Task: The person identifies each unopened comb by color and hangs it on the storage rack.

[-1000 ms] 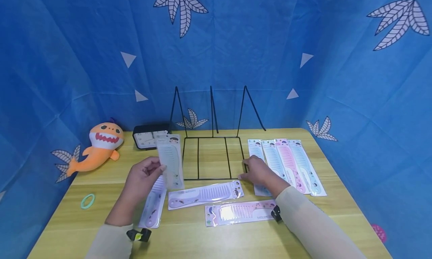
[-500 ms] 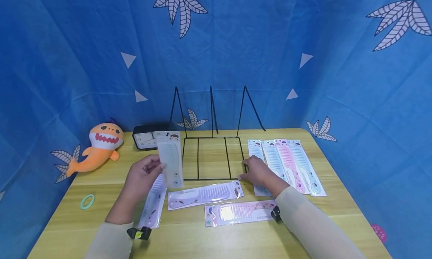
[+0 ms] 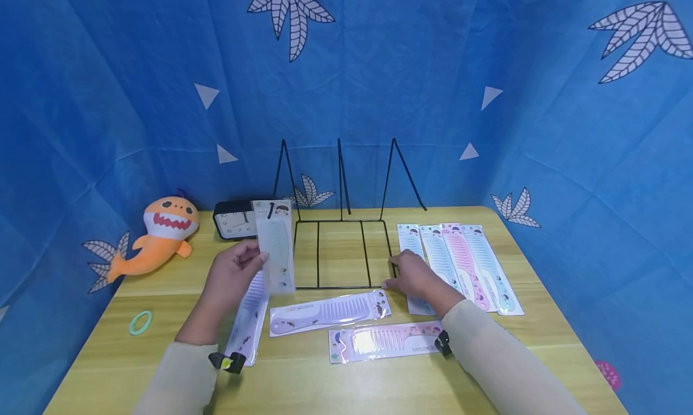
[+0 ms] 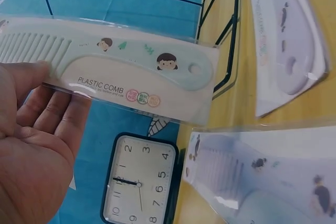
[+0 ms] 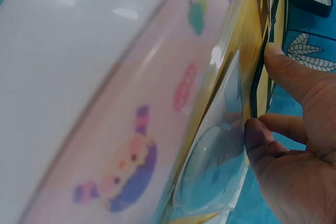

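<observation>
My left hand (image 3: 233, 273) pinches a packaged pale green comb (image 3: 276, 252) by its left edge and holds it upright at the left side of a black wire display rack (image 3: 341, 221). The dark end of the rack's left prong shows against the top of this pack. In the left wrist view, the thumb lies over the front of the packaged comb (image 4: 142, 66). At the rack's right front corner, my right hand (image 3: 414, 273) grips the base wire. The right wrist view shows thumb and fingers at the black wire (image 5: 257, 82).
Packaged purple combs (image 3: 330, 313) and a pink one (image 3: 384, 341) lie before the rack. Blue and pink packaged combs (image 3: 462, 267) line up at right. A clock (image 3: 234, 219), an orange plush shark (image 3: 162, 234) and a green ring (image 3: 141, 323) are at left.
The left hand has raised the pale green comb slightly, and the prong's dark end has come into sight at the pack's top. My right hand stays at the rack's corner.
</observation>
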The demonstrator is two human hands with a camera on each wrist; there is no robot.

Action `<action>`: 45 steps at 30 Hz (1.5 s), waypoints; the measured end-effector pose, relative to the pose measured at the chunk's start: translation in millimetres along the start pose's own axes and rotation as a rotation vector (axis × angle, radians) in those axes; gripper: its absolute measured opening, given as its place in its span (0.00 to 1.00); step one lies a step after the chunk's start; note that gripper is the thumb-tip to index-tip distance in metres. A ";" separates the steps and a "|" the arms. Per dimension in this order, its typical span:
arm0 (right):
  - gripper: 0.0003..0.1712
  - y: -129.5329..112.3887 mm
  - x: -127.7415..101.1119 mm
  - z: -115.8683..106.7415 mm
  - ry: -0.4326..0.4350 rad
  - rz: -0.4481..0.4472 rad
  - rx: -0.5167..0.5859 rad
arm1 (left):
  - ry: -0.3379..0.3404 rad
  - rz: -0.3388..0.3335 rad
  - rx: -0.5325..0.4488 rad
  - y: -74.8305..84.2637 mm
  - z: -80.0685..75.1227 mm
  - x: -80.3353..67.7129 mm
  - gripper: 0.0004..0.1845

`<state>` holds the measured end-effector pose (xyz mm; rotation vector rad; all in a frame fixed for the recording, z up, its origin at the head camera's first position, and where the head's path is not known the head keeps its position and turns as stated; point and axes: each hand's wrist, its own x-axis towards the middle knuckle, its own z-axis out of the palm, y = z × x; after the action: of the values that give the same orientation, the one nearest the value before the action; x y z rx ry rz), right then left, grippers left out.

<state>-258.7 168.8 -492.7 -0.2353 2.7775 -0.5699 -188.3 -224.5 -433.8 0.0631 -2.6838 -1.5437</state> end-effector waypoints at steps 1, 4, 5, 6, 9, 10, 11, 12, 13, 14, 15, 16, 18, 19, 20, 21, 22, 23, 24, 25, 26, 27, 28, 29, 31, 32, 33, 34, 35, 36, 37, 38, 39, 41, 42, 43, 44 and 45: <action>0.44 0.1 0.1 -0.1 -0.002 -0.002 -0.001 | 0.003 0.004 -0.001 0.0 0.5 2.5 0.18; 0.44 0.5 0.2 -0.5 -0.001 -0.001 0.004 | 0.017 0.013 -0.010 0.1 2.4 10.8 0.18; 0.43 0.8 0.3 -0.5 -0.001 0.000 0.005 | 0.022 0.017 -0.016 -0.1 3.1 13.9 0.18; 0.43 1.1 0.5 -0.3 0.001 -0.005 0.000 | 0.025 0.021 -0.023 0.0 3.8 17.2 0.18; 0.43 1.5 1.1 0.2 0.003 -0.008 -0.004 | 0.028 0.030 -0.040 0.7 5.7 26.4 0.18; 0.43 1.7 1.2 0.4 0.003 -0.009 -0.006 | 0.026 0.030 -0.047 0.8 6.0 29.3 0.18; 0.43 1.8 1.2 0.7 0.003 -0.009 -0.007 | 0.025 0.026 -0.047 1.4 6.2 31.8 0.18; 0.43 1.8 1.3 0.8 0.004 -0.008 -0.008 | 0.023 0.021 -0.049 1.9 6.5 34.2 0.18; 0.44 1.8 1.4 0.9 0.003 -0.004 -0.005 | 0.021 0.017 -0.053 2.5 6.6 36.6 0.19; 0.44 1.8 1.3 0.9 0.003 0.002 0.000 | 0.020 0.013 -0.058 2.7 6.6 39.1 0.19; 0.44 1.9 1.4 0.8 0.003 0.005 0.001 | 0.020 0.008 -0.060 3.1 6.6 41.4 0.19; 0.44 2.2 1.5 1.0 0.004 0.007 0.002 | 0.018 0.004 -0.064 3.2 6.8 43.5 0.20; 0.43 2.4 1.6 1.0 0.003 0.012 0.008 | 0.018 0.001 -0.070 3.6 7.4 47.9 0.20; 0.43 2.5 1.7 1.0 0.003 0.014 0.011 | 0.018 0.003 -0.073 3.7 7.6 50.1 0.20; 0.43 2.5 1.7 1.0 0.002 0.015 0.013 | 0.020 0.004 -0.070 3.7 7.9 52.4 0.20; 0.43 2.4 1.7 1.0 0.001 0.014 0.014 | 0.022 0.004 -0.064 3.9 8.3 54.6 0.19; 0.43 2.4 1.7 1.0 0.001 0.014 0.014 | 0.023 0.004 -0.063 4.2 8.7 56.8 0.19; 0.43 2.2 1.7 0.7 0.000 0.014 0.017 | 0.024 0.007 -0.068 4.7 8.9 59.2 0.19; 0.43 2.1 1.7 0.5 0.000 0.014 0.018 | 0.023 0.006 -0.071 5.6 9.2 61.6 0.20; 0.43 2.2 1.6 0.4 0.000 0.015 0.017 | 0.022 0.005 -0.073 6.1 9.5 64.2 0.19; 0.43 2.5 1.7 0.5 0.000 0.014 0.017 | 0.018 0.005 -0.079 6.8 9.6 66.7 0.19; 0.44 2.8 1.9 0.7 0.002 0.013 0.018 | 0.017 0.002 -0.088 7.7 9.7 69.0 0.19; 0.44 3.1 2.0 1.1 0.003 0.011 0.020 | 0.014 -0.002 -0.099 8.5 9.7 71.5 0.19; 0.44 3.5 2.0 1.3 0.004 0.009 0.021 | 0.011 -0.005 -0.109 9.2 9.5 73.9 0.19; 0.44 4.3 2.0 2.0 0.009 0.003 0.021 | 0.010 -0.010 -0.111 10.5 8.8 78.8 0.17; 0.44 4.4 2.4 2.4 0.011 -0.001 0.021 | 0.010 -0.012 -0.114 10.8 7.9 81.1 0.17; 0.44 4.5 2.6 2.7 0.013 -0.006 0.019 | 0.013 -0.017 -0.116 11.3 7.0 83.3 0.16; 0.44 4.7 2.9 3.1 0.014 -0.010 0.017 | 0.010 -0.019 -0.116 11.1 5.8 85.6 0.16; 0.44 4.8 3.0 3.3 0.015 -0.012 0.014 | 0.009 -0.018 -0.115 11.2 4.7 87.8 0.16; 0.44 4.9 3.3 3.6 0.017 -0.015 0.011 | 0.008 -0.019 -0.113 11.5 3.7 90.0 0.16; 0.44 4.9 3.5 3.7 0.018 -0.016 0.008 | 0.008 -0.023 -0.114 11.7 2.9 92.3 0.16; 0.44 4.9 3.6 3.7 0.018 -0.016 0.006 | 0.006 -0.020 -0.115 12.4 2.3 94.6 0.16; 0.44 4.9 3.6 3.7 0.017 -0.015 0.003 | 0.005 -0.022 -0.116 13.1 1.9 97.0 0.16; 0.44 4.6 3.3 3.2 0.017 -0.009 0.003 | 0.004 -0.031 -0.113 15.1 2.0 102.3 0.16; 0.44 4.4 3.1 2.9 0.016 -0.005 0.004 | 0.004 -0.040 -0.113 16.6 2.3 104.6 0.16; 0.44 4.0 2.9 2.6 0.015 -0.002 0.006 | 0.003 -0.052 -0.113 17.9 2.6 107.1 0.17; 0.44 3.8 2.8 2.3 0.015 0.000 0.006 | 0.003 -0.066 -0.114 19.3 3.1 109.4 0.17; 0.44 3.4 2.6 2.1 0.014 0.002 0.006 | 0.001 -0.080 -0.119 20.6 3.5 111.5 0.17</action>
<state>-260.8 170.6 -496.5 -0.2279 2.7889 -0.5821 -300.1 -217.6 -415.7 0.1693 -2.6119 -1.7218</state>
